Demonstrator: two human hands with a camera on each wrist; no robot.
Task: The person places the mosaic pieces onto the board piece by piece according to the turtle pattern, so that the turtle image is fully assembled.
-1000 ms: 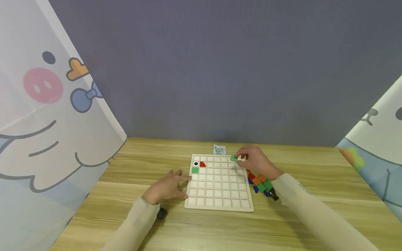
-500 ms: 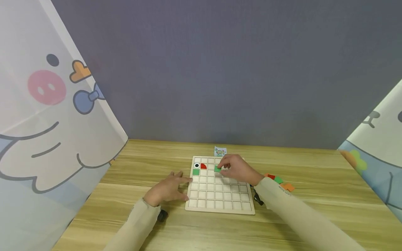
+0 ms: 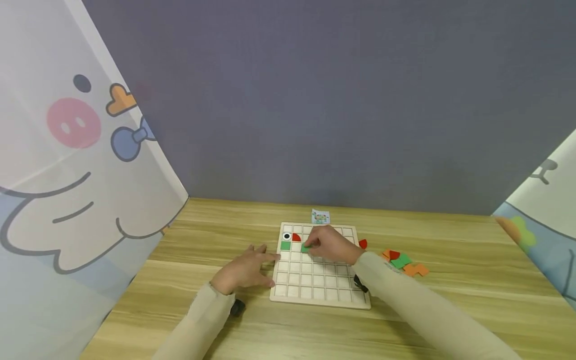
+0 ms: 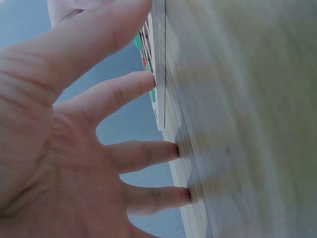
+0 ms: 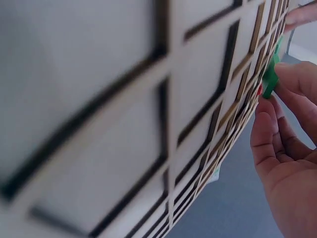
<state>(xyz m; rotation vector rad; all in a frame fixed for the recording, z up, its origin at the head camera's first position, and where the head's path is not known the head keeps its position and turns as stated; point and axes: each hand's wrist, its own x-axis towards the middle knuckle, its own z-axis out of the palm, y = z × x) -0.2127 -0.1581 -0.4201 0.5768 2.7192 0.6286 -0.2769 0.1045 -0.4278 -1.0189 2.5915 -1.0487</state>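
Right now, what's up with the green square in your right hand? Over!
Right hand pinching green square at board. Left hand touching board's left edge. Red piece close by, seemingly not blocking.

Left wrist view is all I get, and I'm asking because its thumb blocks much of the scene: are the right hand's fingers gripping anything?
Observer: Yes, the right hand pinches a green tile between thumb and fingers.

Operator: Are any pieces lying off the board on its right side?

Observer: Yes, orange, red and green loose pieces lie on the table to the right of the board.

Operator: And what about past the board's far edge?

Observer: A small printed card lies on the table there.
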